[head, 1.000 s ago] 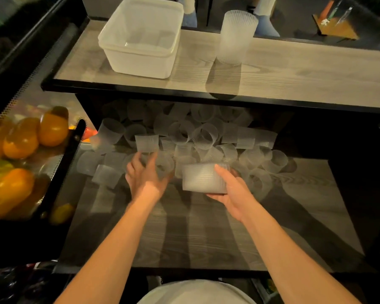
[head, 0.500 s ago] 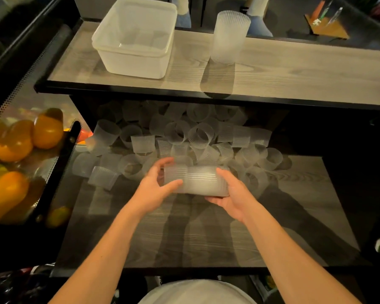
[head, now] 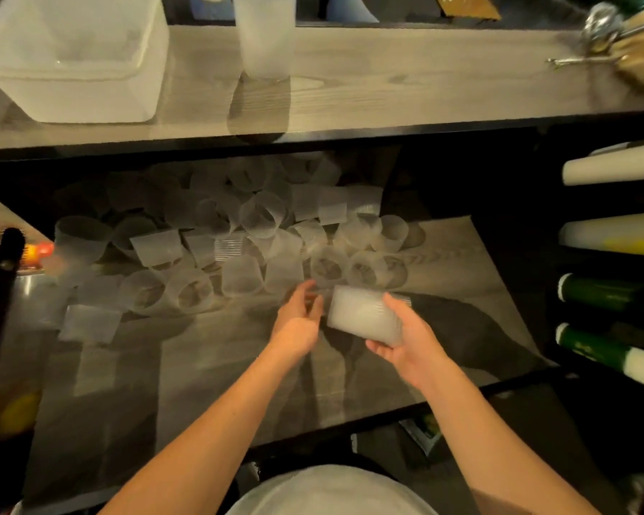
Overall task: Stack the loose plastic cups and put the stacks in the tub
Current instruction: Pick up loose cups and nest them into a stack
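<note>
Right hand (head: pixel 406 343) is gripping a short nested stack (head: pixel 365 315) of ribbed plastic cups, lying on its side, thumb over the top and fingers curled beneath. Holding it horizontal is probably keeping the open mouth pointing left, toward the other hand, so the next cup can slide straight in.

Left hand (head: pixel 298 317) is hovering just beside the stack's left end, fingers loosely spread and half curled. Cannot tell if anything is between them; blur is hiding the fingertips. Looks like it is reaching for the nearest loose cup.

Loose cups (head: pixel 238 250) are lying in a heap across the back of the lower tabletop (head: pixel 216 373), most on their sides, some upright, many touching or overlapping. The heap is sitting just past both hands, so each pick is a short reach.

Tub (head: pixel 75 57) is sitting on the upper shelf (head: pixel 406 94), far left, well apart from the hands. Its inside is only partly in view; no stack visible in it. A taller upright stack (head: pixel 264 35) is standing on the shelf just right of the tub, likely parked there until it goes in.

Judgement: early in the job, since most cups are still loose. Risk: thin, slippery cups going in crooked and jamming.
</note>
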